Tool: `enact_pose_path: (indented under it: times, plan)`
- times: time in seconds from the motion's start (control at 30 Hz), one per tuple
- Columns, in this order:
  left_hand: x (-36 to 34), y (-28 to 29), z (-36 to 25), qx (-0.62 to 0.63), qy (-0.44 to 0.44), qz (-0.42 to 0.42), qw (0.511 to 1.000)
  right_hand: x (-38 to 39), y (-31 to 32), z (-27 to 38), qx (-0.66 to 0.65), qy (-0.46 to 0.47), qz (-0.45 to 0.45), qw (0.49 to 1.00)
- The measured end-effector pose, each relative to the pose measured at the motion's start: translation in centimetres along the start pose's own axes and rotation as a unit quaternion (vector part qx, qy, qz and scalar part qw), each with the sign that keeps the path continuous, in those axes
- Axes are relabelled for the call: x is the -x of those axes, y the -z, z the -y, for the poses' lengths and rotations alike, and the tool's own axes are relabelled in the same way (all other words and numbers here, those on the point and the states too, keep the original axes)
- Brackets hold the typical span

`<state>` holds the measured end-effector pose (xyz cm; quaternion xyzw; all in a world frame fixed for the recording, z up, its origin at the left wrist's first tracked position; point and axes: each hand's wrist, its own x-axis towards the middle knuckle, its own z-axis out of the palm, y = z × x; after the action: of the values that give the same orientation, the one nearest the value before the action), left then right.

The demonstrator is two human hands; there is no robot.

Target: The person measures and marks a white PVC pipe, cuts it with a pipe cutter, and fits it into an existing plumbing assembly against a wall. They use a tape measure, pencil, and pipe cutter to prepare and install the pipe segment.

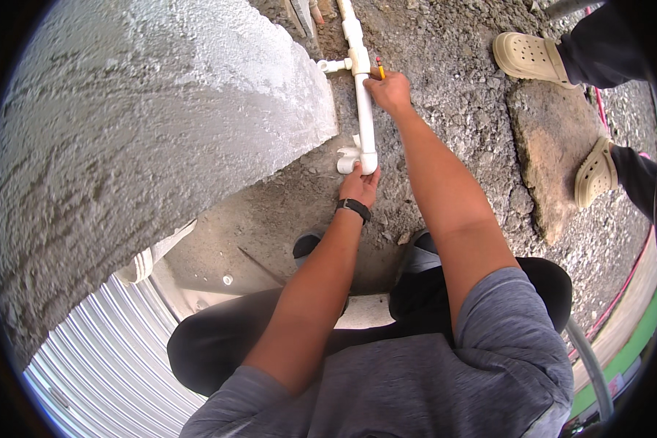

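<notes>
A white plastic pipe (pixel 366 117) runs away from me over rough ground, with a tee fitting (pixel 359 61) near its far end and an elbow (pixel 369 162) at its near end. My left hand (pixel 360 185), a dark watch on its wrist, grips the elbow from the near side. Beside the elbow, to its left, is a short white pipe piece (pixel 347 163). My right hand (pixel 391 93) is closed around a yellow pencil (pixel 381 69) with a red end. Its fingertips are against the pipe just below the tee; the pencil's other end is hidden.
A rough grey plastered wall (pixel 175 109) stands close on the left, above corrugated metal sheeting (pixel 117 350). Another person's feet in beige clogs (pixel 529 57) are at the right, by a flat stone slab (pixel 551 146). A white side fitting (pixel 334 66) points toward the wall.
</notes>
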<state>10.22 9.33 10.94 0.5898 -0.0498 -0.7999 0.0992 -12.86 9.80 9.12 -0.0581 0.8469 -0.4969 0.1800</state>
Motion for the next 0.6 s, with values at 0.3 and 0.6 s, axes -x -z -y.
enact_pose_path:
  times: [0.3, 0.6]
  plan:
    - [-0.6, 0.2, 0.2, 0.004, 0.002, -0.022, 1.000, 0.2, 0.3, 0.7, 0.030, 0.003, -0.002, 1.000]
    - [-0.6, 0.3, 0.4, 0.001, -0.005, -0.017, 1.000, 0.4, 0.6, 1.2, -0.007, -0.035, 0.004, 0.999]
